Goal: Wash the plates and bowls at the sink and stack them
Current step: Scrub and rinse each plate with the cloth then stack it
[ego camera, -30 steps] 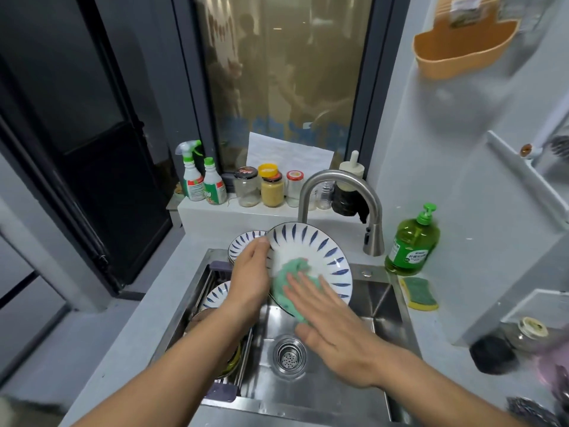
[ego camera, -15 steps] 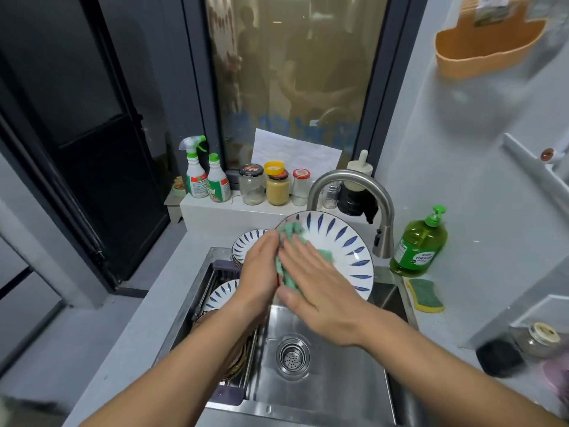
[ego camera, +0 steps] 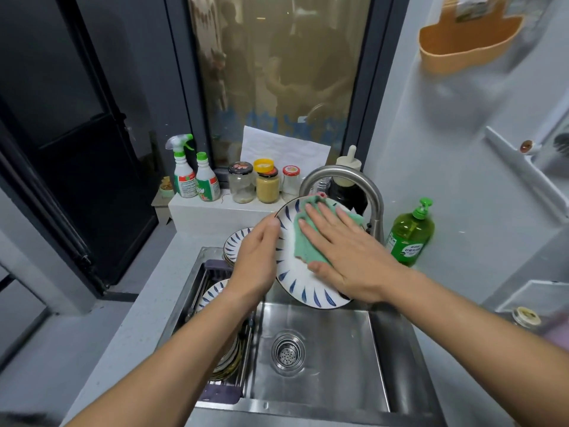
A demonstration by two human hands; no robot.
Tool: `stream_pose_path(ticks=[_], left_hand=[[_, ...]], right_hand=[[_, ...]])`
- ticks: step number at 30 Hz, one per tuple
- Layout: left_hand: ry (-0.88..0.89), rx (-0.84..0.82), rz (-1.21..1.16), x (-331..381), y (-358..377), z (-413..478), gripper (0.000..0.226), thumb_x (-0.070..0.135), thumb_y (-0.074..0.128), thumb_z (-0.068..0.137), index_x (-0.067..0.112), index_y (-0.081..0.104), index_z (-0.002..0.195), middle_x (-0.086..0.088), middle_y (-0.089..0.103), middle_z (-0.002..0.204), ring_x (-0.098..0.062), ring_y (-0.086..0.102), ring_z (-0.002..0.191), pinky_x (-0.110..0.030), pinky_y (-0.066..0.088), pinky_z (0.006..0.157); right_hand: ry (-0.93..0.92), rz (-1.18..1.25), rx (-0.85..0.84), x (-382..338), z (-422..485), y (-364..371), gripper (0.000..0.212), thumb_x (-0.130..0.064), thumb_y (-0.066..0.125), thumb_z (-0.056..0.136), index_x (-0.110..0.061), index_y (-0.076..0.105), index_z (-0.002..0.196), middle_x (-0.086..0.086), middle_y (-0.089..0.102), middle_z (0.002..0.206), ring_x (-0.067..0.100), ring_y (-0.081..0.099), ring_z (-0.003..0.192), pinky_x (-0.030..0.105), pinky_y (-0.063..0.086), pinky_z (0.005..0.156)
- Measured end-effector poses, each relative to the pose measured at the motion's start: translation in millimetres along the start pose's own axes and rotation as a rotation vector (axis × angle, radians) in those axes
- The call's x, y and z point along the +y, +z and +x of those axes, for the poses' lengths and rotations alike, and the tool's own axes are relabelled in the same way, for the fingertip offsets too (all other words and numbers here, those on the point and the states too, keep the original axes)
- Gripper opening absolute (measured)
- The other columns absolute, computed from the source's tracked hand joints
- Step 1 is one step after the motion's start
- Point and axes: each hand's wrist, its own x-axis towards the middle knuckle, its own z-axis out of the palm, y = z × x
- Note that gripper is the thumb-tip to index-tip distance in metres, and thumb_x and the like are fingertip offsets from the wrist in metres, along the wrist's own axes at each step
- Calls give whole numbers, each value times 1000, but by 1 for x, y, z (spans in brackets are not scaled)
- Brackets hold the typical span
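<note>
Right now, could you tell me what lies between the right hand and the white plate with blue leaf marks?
A green dishcloth, pressed flat onto the white blue-marked plate by the right hand; the head view shows it.

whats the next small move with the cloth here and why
Probably sweep the cloth down over the lower half of the plate: the right hand presses it flat on the upper part, the lower rim lies bare, and the left hand grips the left rim, tilting it over the sink.
</note>
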Motion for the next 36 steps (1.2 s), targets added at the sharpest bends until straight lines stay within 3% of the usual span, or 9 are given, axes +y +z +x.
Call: stream_pose_path(ticks=[4,7,10,14,20,23,31,34,36], left_hand=[[63,33,5,13,-6,10,33,26,41,111,13,62,91,7,64,81,-7,58,78,-28,48,75],[124,134,13,19,-9,18,36,18,38,112,22,62,85,24,67,76,9,58,75,-10,45,72],[104,211,18,13,-3,21,41,15,37,111,27,51,74,25,57,64,7,48,64,-17,43,68],[-68,325,-38,-5,4,25,37,19,35,107,25,49,73,13,56,73,-10,49,72,-35,41,76],[-472,212,-190,0,10,29,30,12,37,102,8,67,102,-10,72,79,-27,67,73,-35,54,64],[-659,149,-287,3,12,28,36,6,34,101,-4,67,113,-21,77,84,-32,74,65,-38,58,46],[-808,32,-426,10,12,32,37,2,27,100,-14,57,116,-30,70,87,-41,73,70,-47,58,42],[-870,-64,-524,22,14,31,30,13,36,102,-10,56,104,-31,70,79,-42,73,61,-49,57,40],[-873,-143,-343,19,11,33,40,39,43,105,1,56,107,-22,68,78,-37,73,63,-49,62,50]], right_hand=[[-19,-30,25,12,-4,-1,69,-62,9,100,-27,-6,158,5,-16,165,20,-22,151,41,-11,123],[79,-3,6,10,-24,15,74,-66,2,98,-25,3,158,7,-4,167,22,-14,153,46,-2,124],[111,249,21,-24,-32,30,78,-70,-5,93,-28,5,158,0,-5,167,16,-12,153,45,-4,124],[144,601,324,-64,-25,38,62,-60,19,101,-26,49,143,-3,45,152,13,35,142,36,12,121],[107,557,549,-44,-21,42,32,-34,57,93,-20,65,120,-7,68,113,14,58,102,42,45,88],[179,647,529,-32,-18,32,23,-35,62,89,-23,72,106,-13,71,98,10,60,90,41,49,82],[199,598,388,-17,-11,10,21,-36,69,84,-28,72,103,-19,68,93,10,63,87,35,52,79],[345,852,410,-10,-9,5,17,-23,78,81,-36,72,91,-18,71,83,4,65,79,26,52,74],[439,983,423,-5,-8,2,26,-14,81,79,-37,70,85,-12,74,82,4,66,73,24,53,71]])
